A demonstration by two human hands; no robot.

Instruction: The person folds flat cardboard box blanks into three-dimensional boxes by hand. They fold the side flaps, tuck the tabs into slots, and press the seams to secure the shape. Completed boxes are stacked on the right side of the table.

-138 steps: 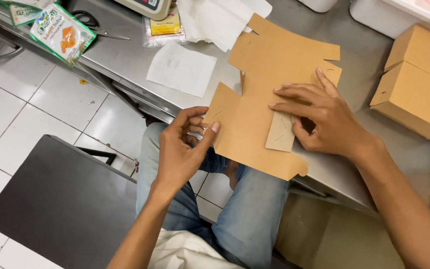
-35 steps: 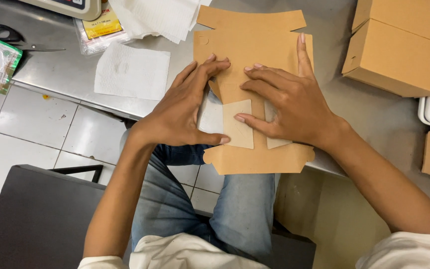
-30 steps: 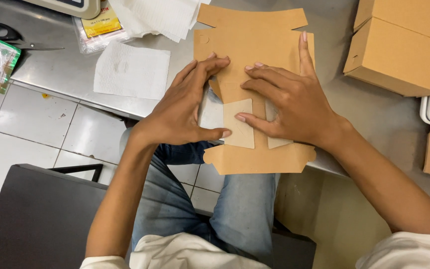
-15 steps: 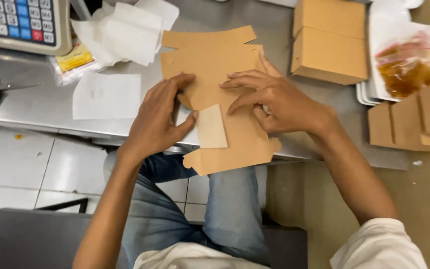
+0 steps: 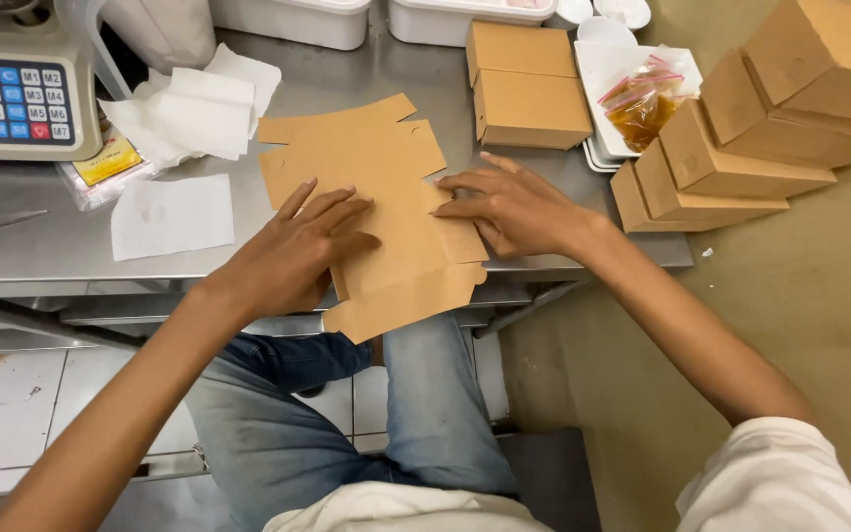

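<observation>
A flat, unfolded brown cardboard box blank is pressed onto the steel desk, its near end hanging past the desk edge over denim-clad knees. The left hand is laid flat on it, fingers spread and extended. The right hand is pressed on the blank's right flap, fingers stretched out close together. Just left of the left fingers a white paper sheet is seen. Beyond the right fingers a folded cardboard box stands; farther left, crumpled white papers and a weighing scale.
</observation>
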